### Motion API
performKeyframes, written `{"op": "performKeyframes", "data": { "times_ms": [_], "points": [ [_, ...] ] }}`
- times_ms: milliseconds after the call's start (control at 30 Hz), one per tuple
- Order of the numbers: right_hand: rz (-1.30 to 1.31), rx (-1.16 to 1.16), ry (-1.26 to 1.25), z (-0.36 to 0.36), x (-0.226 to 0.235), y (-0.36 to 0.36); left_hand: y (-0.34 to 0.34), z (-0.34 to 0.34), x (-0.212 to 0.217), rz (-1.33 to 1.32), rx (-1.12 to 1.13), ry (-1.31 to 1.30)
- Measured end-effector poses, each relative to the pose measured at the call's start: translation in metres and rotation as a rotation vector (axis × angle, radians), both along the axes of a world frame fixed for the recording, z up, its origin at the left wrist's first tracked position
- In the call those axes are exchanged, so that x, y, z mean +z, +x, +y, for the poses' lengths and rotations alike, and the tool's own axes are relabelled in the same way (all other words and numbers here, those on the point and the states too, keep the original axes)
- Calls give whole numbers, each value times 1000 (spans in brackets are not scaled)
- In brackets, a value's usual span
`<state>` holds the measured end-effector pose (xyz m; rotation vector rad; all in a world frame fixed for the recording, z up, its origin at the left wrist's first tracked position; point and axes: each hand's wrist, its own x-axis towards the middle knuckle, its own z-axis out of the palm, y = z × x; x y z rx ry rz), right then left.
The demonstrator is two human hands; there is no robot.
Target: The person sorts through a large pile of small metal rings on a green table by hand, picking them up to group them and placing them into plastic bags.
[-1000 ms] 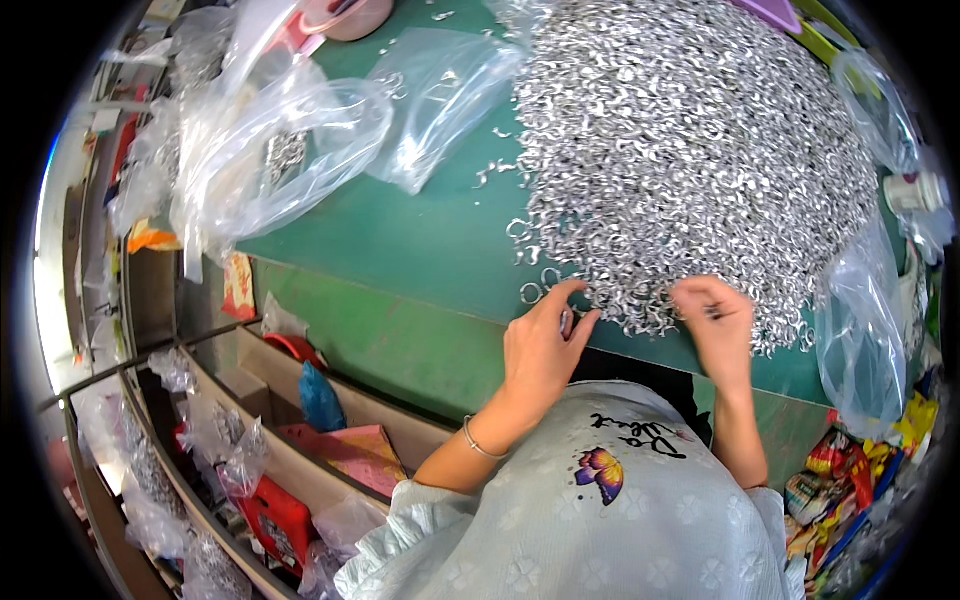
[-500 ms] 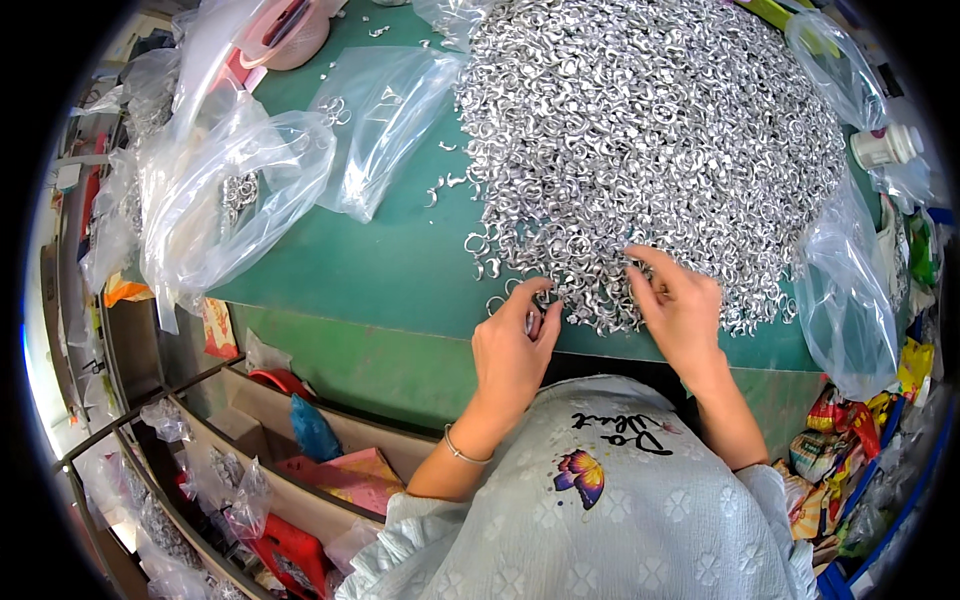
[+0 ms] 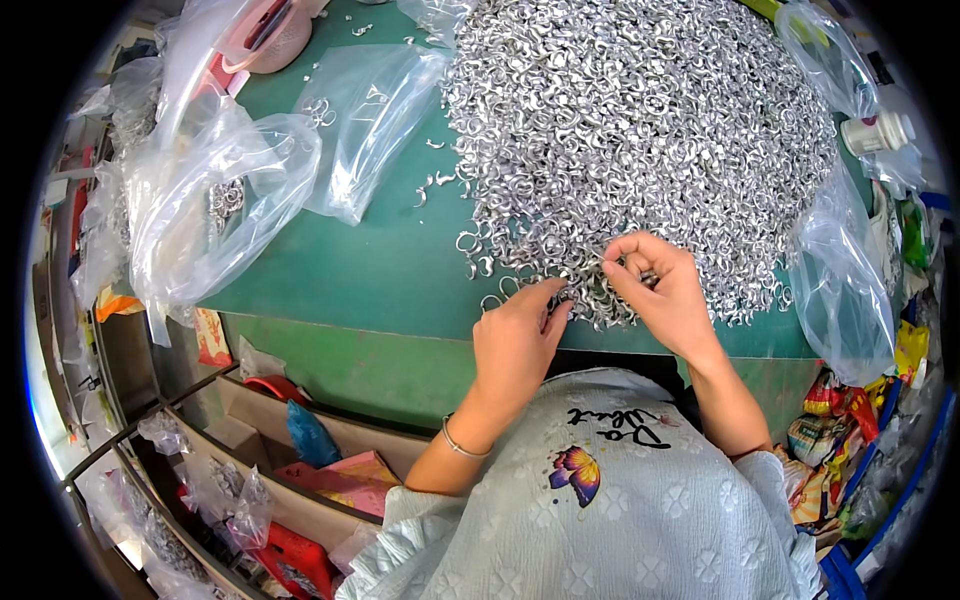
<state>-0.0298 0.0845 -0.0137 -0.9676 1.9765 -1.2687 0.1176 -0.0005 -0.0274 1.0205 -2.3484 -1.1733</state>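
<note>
A broad heap of small silvery metal rings (image 3: 640, 150) covers much of the green tabletop (image 3: 400, 270). At the heap's near edge, my left hand (image 3: 520, 335) has its fingers bent with thumb and forefinger close together; what lies between them, if anything, is too small to make out. My right hand (image 3: 655, 290) is over the heap just to the right, thumb and forefinger pinched on a small piece of metal, likely one of the rings, though its shape is unclear. Several loose rings lie beside my left fingertips.
Clear plastic bags (image 3: 230, 200) with rings inside lie at the left, beside a flat bag (image 3: 365, 130). A pink basket (image 3: 280, 45) stands at the far left. A white bottle (image 3: 878, 132) and another clear bag (image 3: 845, 270) are at the right. Below the table is a compartmented drawer (image 3: 340, 430).
My right hand has moved slightly up and left, and its thumb and forefinger have closed into a pinch. My left hand has turned slightly, its fingers reaching toward the rings.
</note>
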Motion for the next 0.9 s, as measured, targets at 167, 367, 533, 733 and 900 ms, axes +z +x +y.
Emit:
{"op": "performKeyframes", "data": {
  "times_ms": [167,367,533,733,900],
  "points": [
    [282,-78,96,7,0,1,0,-1,-4,56,5,11],
    [220,-116,103,13,7,-6,-3,-6,-4,173,97,97],
    [267,-127,104,15,3,-5,-3,-10,1,155,134,77],
    [521,-139,132,12,-1,0,3,-15,1,186,203,215],
    [711,85,27,0,-8,18,5,-22,-3,306,299,726]
  ]
}}
